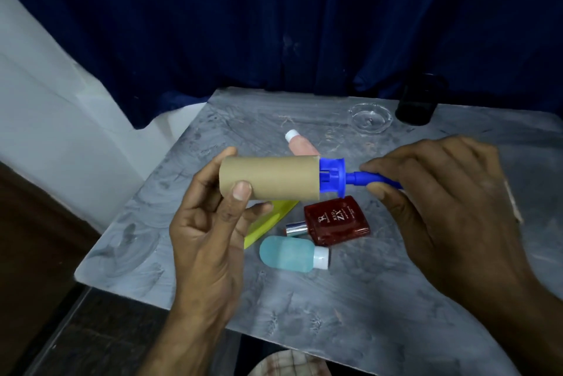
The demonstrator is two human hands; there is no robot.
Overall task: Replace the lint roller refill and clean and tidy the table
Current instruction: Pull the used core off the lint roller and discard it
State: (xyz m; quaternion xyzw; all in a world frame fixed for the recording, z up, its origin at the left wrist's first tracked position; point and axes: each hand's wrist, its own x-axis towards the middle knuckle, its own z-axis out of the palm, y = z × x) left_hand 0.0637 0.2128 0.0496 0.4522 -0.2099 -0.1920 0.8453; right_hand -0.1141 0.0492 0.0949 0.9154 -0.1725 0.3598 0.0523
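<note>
Above the near part of the grey desk (350,308), the left hand (210,223) is gripping a bare cardboard tube (269,177), thumb on its front, fingers curling behind. Its long axis is lying level, left to right, still seated on the blue lint roller (356,177), whose handle is pointing right into the pinching fingers of the right hand (447,202). Beneath are lying a teal bottle (289,253), a red perfume bottle (335,220) and a yellow-green piece (268,220); farther off, a pink tube (300,144), a glass ashtray (370,116) and a dark container (417,104).
</note>
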